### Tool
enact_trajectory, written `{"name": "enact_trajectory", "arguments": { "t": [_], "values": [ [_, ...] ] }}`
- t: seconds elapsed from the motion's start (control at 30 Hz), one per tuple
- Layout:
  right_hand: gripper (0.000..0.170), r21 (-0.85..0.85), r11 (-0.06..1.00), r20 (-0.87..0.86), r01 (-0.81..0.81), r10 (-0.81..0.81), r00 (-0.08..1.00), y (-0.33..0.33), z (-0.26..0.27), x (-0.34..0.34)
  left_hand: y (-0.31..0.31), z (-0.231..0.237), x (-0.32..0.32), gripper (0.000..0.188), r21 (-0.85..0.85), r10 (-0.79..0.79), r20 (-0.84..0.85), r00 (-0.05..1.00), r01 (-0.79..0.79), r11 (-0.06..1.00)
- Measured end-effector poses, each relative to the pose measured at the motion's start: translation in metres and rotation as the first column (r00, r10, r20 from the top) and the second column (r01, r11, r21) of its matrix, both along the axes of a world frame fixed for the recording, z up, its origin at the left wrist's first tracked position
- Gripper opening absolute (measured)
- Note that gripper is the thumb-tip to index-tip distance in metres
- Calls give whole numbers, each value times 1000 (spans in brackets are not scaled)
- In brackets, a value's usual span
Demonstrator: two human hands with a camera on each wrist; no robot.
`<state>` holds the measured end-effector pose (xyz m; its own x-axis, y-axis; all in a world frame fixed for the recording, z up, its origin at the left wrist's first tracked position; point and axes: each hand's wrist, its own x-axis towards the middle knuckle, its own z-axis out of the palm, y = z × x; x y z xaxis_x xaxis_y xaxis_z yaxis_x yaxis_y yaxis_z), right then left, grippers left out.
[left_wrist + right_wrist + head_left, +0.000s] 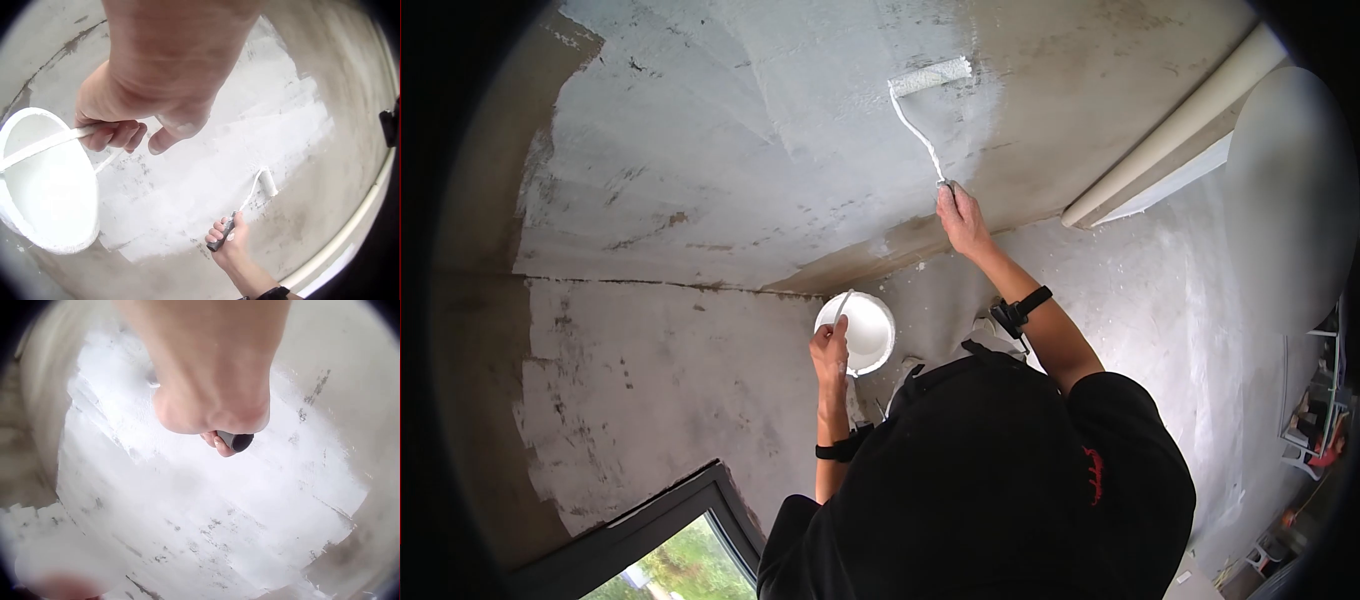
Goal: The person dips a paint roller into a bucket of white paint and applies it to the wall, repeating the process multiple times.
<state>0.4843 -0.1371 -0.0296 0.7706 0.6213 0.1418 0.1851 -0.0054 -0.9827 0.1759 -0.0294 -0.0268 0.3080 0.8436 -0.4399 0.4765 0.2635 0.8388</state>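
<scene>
In the head view a white-coated roller (930,77) lies against the wall, near the right edge of the whitened area. My right hand (963,222) grips its handle; the dark handle end (241,442) pokes out below the hand in the right wrist view. My left hand (830,352) holds the handle of a white bucket (887,352), fingers curled round it. White paint shows inside the bucket. The left wrist view has the left hand (156,106) on the bucket handle (44,144) and the roller (269,182) farther off.
The wall (700,130) is whitish in the middle, brown-grey at its edges. A thick pale pipe (1170,125) runs along the right. A dark-framed window (700,500) is at the lower left. Speckled floor (1100,270) lies right of the person, with objects at the far right.
</scene>
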Motion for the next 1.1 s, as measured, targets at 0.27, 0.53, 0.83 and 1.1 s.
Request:
{"name": "enact_trajectory", "arguments": {
  "t": [0.27,0.53,0.83,1.1],
  "values": [
    [37,-127,992,-49,-6,-1,999,-10,-46,-17,1,-1,3,33,0,-6,-20,1000,6,1000],
    [44,-322,938,22,128,-128,992,-42,-150,-28,1,-4,-2,40,14,3,-21,1000,-3,1000],
    [48,-383,888,160,255,-208,965,-74,-115,-27,4,-3,-4,37,31,33,-36,999,-32,999],
    [42,-274,936,184,222,-175,967,-40,-56,9,13,-9,-3,34,35,15,-5,1000,-14,999]
  ]
}}
